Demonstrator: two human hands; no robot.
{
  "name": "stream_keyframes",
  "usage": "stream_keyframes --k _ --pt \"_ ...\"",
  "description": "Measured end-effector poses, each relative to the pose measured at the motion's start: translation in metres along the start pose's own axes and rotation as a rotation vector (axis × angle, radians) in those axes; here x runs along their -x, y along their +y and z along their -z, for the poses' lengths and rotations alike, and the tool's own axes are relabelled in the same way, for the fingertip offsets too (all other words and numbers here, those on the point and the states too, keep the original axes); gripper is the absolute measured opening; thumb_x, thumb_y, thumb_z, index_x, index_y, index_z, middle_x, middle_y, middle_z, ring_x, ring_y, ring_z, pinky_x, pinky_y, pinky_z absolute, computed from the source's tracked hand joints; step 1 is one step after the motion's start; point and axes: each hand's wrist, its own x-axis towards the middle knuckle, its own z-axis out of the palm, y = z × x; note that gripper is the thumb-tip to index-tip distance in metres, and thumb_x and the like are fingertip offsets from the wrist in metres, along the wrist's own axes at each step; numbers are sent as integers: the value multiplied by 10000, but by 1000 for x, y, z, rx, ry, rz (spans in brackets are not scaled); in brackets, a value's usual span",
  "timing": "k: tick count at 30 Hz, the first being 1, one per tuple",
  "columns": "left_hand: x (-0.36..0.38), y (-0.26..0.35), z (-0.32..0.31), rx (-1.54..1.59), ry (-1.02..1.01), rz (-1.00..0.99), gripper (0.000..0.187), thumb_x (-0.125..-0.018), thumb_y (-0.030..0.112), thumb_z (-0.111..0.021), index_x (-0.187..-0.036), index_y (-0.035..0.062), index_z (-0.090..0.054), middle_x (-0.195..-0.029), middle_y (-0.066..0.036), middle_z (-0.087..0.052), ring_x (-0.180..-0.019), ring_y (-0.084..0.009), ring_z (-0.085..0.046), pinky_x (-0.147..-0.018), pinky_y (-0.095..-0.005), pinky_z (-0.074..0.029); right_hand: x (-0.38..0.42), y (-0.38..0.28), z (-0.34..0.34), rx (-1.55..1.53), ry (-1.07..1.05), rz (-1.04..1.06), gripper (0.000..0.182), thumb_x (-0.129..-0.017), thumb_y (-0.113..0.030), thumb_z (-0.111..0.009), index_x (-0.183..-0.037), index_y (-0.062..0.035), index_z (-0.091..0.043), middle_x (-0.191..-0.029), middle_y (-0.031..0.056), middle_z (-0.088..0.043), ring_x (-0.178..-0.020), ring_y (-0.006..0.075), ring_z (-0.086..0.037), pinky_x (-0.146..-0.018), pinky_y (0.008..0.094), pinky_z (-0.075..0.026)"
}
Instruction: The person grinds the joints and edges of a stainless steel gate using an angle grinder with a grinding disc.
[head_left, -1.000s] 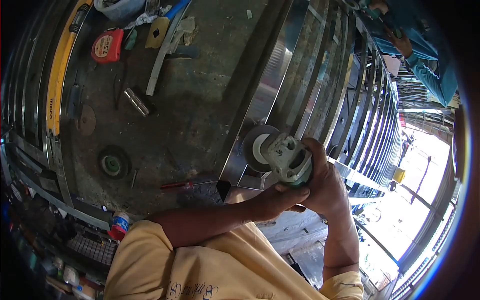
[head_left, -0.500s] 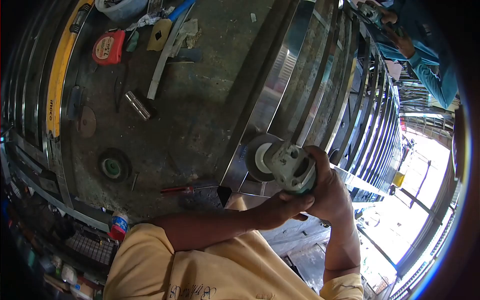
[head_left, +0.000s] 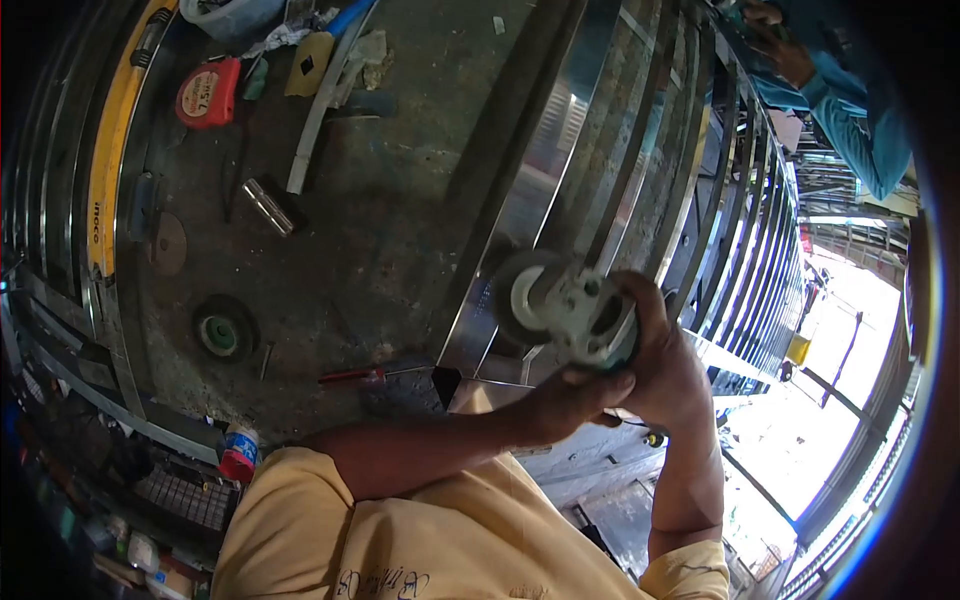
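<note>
An angle grinder (head_left: 585, 312) with a round disc (head_left: 515, 298) is gripped between both my hands, over the near end of a shiny metal bar (head_left: 530, 215). My right hand (head_left: 672, 368) wraps round the grinder's body from the right. My left hand (head_left: 575, 405) is closed on its near side, fingers partly hidden. Whether the disc touches the metal cannot be made out. Close to my left forearm lies a red-handled screwdriver (head_left: 352, 376) on the dark worktop (head_left: 380, 260).
Left on the worktop are a flap wheel (head_left: 222, 330), a metal tube piece (head_left: 268, 206), a red tape measure (head_left: 207, 93), a thin disc (head_left: 170, 243) and a yellow spirit level (head_left: 106, 180). Long metal bars (head_left: 735, 200) run along the right. Another person's sleeve (head_left: 850, 130) shows top right.
Both my hands and the grinder have shifted slightly away from my body, and the grinder has turned a little. The other person's hands have moved up toward the view's edge.
</note>
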Motion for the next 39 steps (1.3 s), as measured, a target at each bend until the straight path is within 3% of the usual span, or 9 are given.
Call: stream_keyframes --k 4,5,12,21,24,30,33,37,39 --pt "-5 12 2 -18 -8 29 483 -1014 449 -564 -1337 91 -542 -1301 -51 -592 -1180 -169 -582 -977 -395 -514 0 1 0 -51 37 28 1001 -612 -364 -950 -1382 -80 -377 -1075 180 -680 -1010 344 -707 -825 403 -561" --pt "1 5 -2 6 15 21 480 -1016 437 -564 -1344 89 -533 -1297 -55 -593 -1168 -170 -588 -979 -397 -515 5 1 -2 30 47 76 896 -675 -354 -898 -1371 -132 -379 -1008 183 -709 -941 432 -696 -735 463 -565" --pt "24 -15 -5 63 45 -25 459 -1021 381 -579 -1355 73 -517 -1279 -53 -597 -1169 -169 -590 -1018 -377 -496 16 -10 -9 -9 -65 74 981 -616 -345 -938 -1392 -124 -379 -1052 186 -703 -977 428 -690 -779 451 -551" --pt "23 -7 -5 7 73 -37 434 -1020 362 -583 -1340 76 -523 -1262 -50 -588 -1169 -163 -584 -974 -373 -529 13 -6 -7 -26 -91 121 935 -661 -329 -907 -1397 -117 -371 -1031 188 -707 -955 433 -695 -761 460 -552" --pt "28 -12 -13 25 124 -92 425 -1021 352 -581 -1326 60 -528 -1250 -67 -588 -1158 -171 -590 -964 -365 -538 15 -3 -10 -18 -112 123 954 -645 -339 -933 -1383 -110 -374 -1020 165 -712 -948 374 -726 -792 412 -569" --pt "4 7 3 48 -17 -56 410 -1019 337 -586 -1316 59 -535 -1217 -56 -609 -1145 -160 -591 -979 -366 -532 -1 -5 -4 24 -2 53 974 -632 -335 -923 -1402 -109 -371 -1057 192 -698 -963 438 -690 -769 462 -558" --pt "14 3 -3 32 51 3 385 -1026 314 -577 -1320 68 -538 -1211 -45 -608 -1137 -137 -578 -983 -348 -509 5 -1 -6 35 -33 124 982 -627 -320 -942 -1391 -105 -364 -1037 161 -705 -989 375 -710 -807 413 -561" --pt "30 -21 -13 24 117 -154 283 -1032 257 -564 -1242 68 -553 -1161 -35 -589 -1043 -108 -558 -949 -308 -474 18 -5 -11 58 -99 167 954 -633 -329 -916 -1389 -103 -379 -1103 203 -685 -998 446 -673 -801 456 -550" --pt "29 -20 -11 1 128 -86 275 -1030 266 -569 -1219 66 -553 -1125 -30 -596 -1025 -110 -563 -947 -310 -478 19 -4 -9 34 -121 133 960 -633 -324 -919 -1393 -101 -378 -1108 204 -684 -1005 439 -675 -807 452 -550"
